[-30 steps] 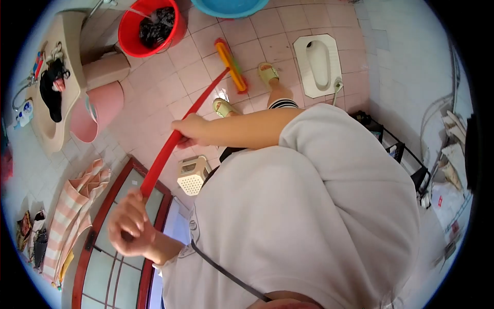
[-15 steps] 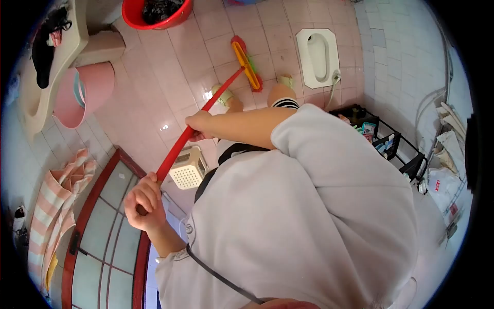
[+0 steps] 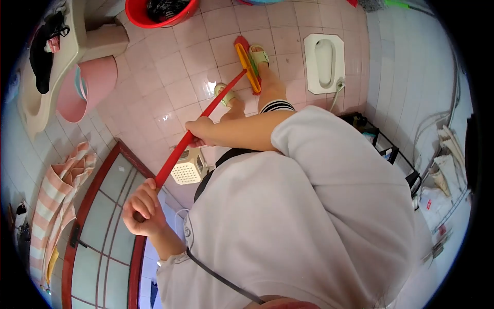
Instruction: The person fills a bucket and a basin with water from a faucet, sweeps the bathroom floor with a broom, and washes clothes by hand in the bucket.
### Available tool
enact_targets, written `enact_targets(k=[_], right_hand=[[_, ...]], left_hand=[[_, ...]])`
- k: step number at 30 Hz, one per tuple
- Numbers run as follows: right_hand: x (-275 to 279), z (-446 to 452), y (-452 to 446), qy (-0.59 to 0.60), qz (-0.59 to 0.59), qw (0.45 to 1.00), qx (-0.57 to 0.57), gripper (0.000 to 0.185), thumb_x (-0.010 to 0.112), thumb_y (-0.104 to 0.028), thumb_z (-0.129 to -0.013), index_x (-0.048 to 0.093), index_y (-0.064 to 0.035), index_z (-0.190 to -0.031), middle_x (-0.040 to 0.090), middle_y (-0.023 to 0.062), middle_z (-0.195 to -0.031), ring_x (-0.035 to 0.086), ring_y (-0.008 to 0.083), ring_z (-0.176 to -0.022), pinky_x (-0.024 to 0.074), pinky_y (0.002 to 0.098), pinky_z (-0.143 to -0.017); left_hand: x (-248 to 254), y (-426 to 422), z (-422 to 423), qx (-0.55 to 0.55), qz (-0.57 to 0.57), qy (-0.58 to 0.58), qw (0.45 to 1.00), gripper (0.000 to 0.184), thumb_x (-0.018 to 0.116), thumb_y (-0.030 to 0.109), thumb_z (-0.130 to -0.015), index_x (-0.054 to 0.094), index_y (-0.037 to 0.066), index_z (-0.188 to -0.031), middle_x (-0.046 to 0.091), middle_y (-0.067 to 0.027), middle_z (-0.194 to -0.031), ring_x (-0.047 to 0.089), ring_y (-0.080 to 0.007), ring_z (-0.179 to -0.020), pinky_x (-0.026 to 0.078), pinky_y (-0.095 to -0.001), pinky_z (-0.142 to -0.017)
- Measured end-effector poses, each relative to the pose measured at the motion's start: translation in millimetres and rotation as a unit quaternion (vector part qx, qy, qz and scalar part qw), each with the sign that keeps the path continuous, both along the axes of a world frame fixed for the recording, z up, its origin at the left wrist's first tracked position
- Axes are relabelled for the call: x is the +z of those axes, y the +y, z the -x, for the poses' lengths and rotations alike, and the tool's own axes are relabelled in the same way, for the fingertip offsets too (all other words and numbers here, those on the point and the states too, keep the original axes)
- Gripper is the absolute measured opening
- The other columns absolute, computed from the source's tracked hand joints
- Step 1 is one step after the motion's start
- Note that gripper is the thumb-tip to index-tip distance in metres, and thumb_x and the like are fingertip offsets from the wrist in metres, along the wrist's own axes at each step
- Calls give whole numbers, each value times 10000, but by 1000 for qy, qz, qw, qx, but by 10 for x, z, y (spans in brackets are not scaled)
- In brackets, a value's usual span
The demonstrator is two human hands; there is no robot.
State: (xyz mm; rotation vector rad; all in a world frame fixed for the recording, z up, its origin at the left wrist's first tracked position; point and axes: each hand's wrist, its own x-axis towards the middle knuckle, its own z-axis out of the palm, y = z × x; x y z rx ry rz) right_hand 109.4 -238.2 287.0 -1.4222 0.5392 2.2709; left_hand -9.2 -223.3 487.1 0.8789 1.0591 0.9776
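Note:
A long red handle runs diagonally down from the broom-like head, which is yellow-orange with red and green edges and rests on the tiled floor. My left hand is wrapped round the handle's upper end, at the lower left. Farther down the shaft, my right hand grips it with the arm reaching across my body. One light green slipper is right beside the head, and the other is just left of the handle.
A red bucket with dark contents stands at the top. A squat toilet lies to the right, near a black rack. At left are a sink and pink bin. A beige stool and framed door are nearby.
My right foot has moved forward to beside the head. The head has shifted slightly in view, while both hands keep their hold. A grey brush-like thing with a green handle now shows at the top right.

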Motion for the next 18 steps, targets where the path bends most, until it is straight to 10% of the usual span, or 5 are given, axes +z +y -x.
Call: enact_targets(k=[18], right_hand=[[894,-387,892,133,-126,983,-25,202,495,-138,-738,456,60,-749,566,165,-666,571,226,-502,500,295,-456]], left_hand=[[1034,425,-922,-10,-147,154,977,388,328,195,-772,251,149,-395,247,6,-355,234,-112,-378,275,-328,-602]])
